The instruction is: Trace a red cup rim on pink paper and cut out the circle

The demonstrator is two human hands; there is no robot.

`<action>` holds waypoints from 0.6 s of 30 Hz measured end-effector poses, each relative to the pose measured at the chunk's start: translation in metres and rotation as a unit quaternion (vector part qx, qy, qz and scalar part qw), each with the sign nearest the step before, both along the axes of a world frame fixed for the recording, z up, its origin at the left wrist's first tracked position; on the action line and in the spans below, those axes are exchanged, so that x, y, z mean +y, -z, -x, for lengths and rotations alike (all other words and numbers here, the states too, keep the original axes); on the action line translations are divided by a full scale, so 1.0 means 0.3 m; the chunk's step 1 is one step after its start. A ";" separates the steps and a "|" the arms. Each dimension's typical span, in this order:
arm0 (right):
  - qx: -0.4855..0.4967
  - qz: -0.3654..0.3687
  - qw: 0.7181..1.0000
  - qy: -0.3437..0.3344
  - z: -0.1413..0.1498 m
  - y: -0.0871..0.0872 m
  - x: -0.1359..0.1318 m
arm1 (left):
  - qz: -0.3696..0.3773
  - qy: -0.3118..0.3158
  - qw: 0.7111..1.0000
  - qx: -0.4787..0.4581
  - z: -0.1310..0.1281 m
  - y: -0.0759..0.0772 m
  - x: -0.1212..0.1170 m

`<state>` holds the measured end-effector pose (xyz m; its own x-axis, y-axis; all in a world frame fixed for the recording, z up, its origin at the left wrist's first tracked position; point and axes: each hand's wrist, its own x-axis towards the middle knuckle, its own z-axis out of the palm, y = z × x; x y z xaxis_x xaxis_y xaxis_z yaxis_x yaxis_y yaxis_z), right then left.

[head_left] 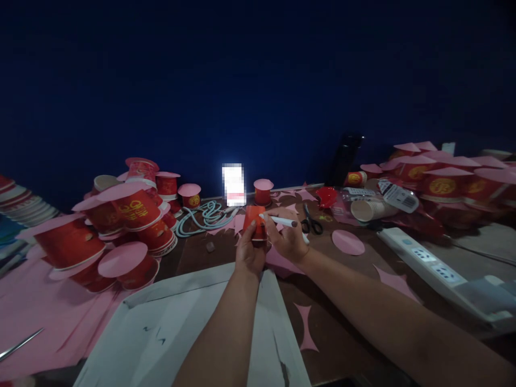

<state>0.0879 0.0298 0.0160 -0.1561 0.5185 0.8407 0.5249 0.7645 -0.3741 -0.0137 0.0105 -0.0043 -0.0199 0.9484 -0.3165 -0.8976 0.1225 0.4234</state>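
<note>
Red cup (258, 214): left fingers (250, 232) curled round it; right fingers (271, 228) pinch white pen (284, 221), tip at cup's side; curved surface could make it skid.

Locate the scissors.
In the head view, the black scissors lie on the table, right of the right hand and left of the round pink paper.

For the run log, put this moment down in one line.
left hand: holding red cup | right hand: white pen pointed at cup | nearby: scissors, pink paper disc
</note>
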 end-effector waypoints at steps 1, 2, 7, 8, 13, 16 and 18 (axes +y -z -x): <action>0.000 0.001 1.000 0.000 0.000 0.000 -0.001 | 0.003 -0.001 1.000 -0.001 0.000 -0.002 0.000; 0.000 0.003 1.000 0.000 0.001 0.000 -0.002 | 0.005 -0.003 1.000 -0.003 -0.001 -0.005 -0.001; 0.004 0.006 1.000 0.001 0.003 0.002 -0.003 | 0.009 -0.001 1.000 -0.011 -0.001 -0.010 0.000; 0.002 0.005 1.000 0.000 0.003 0.002 -0.003 | 0.009 0.001 1.000 -0.008 -0.001 -0.009 0.000; -0.003 0.000 1.000 -0.001 0.004 0.000 -0.007 | 0.006 -0.006 1.000 0.002 -0.001 -0.009 -0.002; 0.002 0.008 1.000 -0.004 0.004 0.001 -0.008 | 0.009 -0.007 1.000 -0.003 -0.002 -0.011 -0.002; 0.016 0.020 1.000 -0.008 0.004 0.004 -0.004 | 0.005 -0.006 1.000 -0.006 -0.002 -0.010 0.000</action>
